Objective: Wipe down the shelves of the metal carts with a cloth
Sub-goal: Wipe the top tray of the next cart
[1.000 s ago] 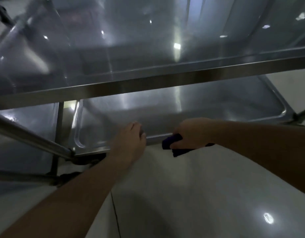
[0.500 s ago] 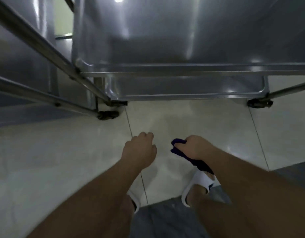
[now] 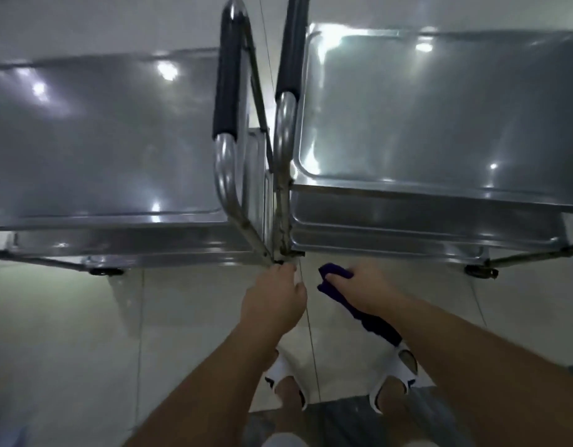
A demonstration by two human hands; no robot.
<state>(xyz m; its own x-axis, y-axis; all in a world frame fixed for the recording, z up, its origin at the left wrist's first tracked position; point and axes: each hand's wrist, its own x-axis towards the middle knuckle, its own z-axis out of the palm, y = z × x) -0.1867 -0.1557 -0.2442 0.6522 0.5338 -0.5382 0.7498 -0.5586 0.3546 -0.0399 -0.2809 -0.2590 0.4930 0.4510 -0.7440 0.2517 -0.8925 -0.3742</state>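
Right hand grips the purple cloth at lower centre; the right cart's top shelf lies directly above it, nearer this hand; left hand seems loosely curled, empty

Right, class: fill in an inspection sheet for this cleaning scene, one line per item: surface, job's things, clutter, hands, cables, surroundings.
Surface: top shelf of the right cart and top shelf of the left cart, bare shiny metal with light reflections.
Job's things: dark blue cloth, off the shelves.
Clutter: nothing seen.
Hands: right hand grips the cloth in front of the right cart; left hand holds nothing, fingers loosely curled near the carts' lower corners.
Cables: nothing seen.
Surroundings: pale tiled floor; padded cart handles side by side; white sandals below.
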